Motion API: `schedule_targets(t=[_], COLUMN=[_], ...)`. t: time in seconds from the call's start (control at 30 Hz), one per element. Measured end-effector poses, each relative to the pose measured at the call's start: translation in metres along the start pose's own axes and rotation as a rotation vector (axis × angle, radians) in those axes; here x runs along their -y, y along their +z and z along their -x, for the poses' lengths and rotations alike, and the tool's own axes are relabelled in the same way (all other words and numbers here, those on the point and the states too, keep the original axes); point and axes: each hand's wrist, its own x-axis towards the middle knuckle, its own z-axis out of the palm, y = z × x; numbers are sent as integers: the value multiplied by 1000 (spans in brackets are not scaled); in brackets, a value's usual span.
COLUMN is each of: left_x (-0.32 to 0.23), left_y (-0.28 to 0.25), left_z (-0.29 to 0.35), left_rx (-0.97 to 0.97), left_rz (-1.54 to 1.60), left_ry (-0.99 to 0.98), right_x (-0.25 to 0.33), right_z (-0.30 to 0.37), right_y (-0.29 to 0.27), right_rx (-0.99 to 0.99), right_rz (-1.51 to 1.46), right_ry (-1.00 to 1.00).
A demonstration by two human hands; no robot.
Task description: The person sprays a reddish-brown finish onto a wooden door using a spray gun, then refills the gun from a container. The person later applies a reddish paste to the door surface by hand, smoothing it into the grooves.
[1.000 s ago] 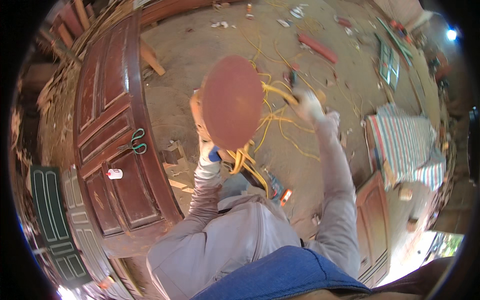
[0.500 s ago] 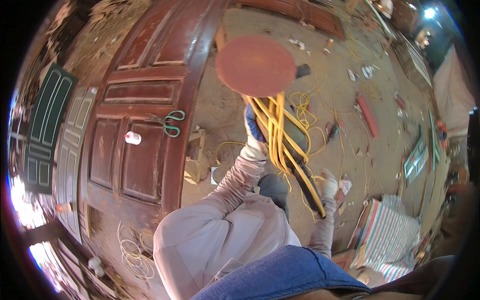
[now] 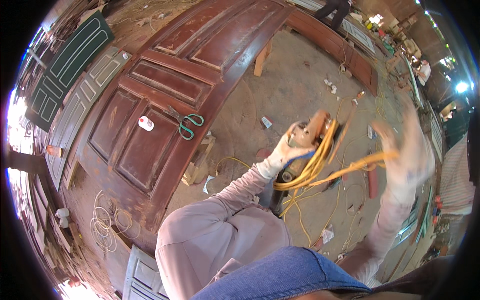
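My left hand (image 3: 285, 155), in a whitish glove, is closed around an angle grinder (image 3: 315, 132) with an orange-brown head. A thin reddish disc (image 3: 345, 137) on it is seen nearly edge-on. Loops of yellow power cord (image 3: 320, 165) wrap around the tool's body, and the dark end of its body hangs below my left hand. To the right, my right hand (image 3: 412, 157) is raised and smeared by motion. A stretch of cord runs taut from the grinder into it, by the thumb and palm, so it appears to grip the cord.
On my left lies a large brown panelled door (image 3: 170, 65), bearing green-handled scissors (image 3: 189, 126) and a white bottle (image 3: 146, 123). More cord trails over the littered floor (image 3: 240, 185) near a red cylinder (image 3: 373, 182). Another person (image 3: 335, 10) stands at the far side beside another brown panel (image 3: 332, 50).
The grinder has turned from showing its round disc face to nearly edge-on. My right hand has risen from beside the tool's rear end, drawing a length of cord out to the right.
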Motion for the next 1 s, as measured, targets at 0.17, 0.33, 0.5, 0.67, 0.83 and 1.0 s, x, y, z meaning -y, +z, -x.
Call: schedule_targets(t=[0.17, 0.33, 0.5, 0.67, 0.83, 1.0], left_x=[-8, 2, 49, 50, 44, 86], left_y=[29, 45, -10, 15, 49, -75], left_z=[-23, -88, -169, -247, -298, -335], left_rx=[295, 141, -272, -334, -232, -21], left_rz=[53, 169, 422, 250, 448, 189], left_ry=[-17, -44, -103, 325, 80, -151], right_x=[-80, -164, -116, -27, -135, -262], right_z=[-54, 94, 227, 289, 445, 192], right_y=[161, 287, 261, 287, 442, 433], right_rx=[249, 637, 849, 1077, 846, 101], right_rz=[-612, -946, -1330, -1721, -921, -331], right_ry=[234, 682, 933, 606, 1356, 688])
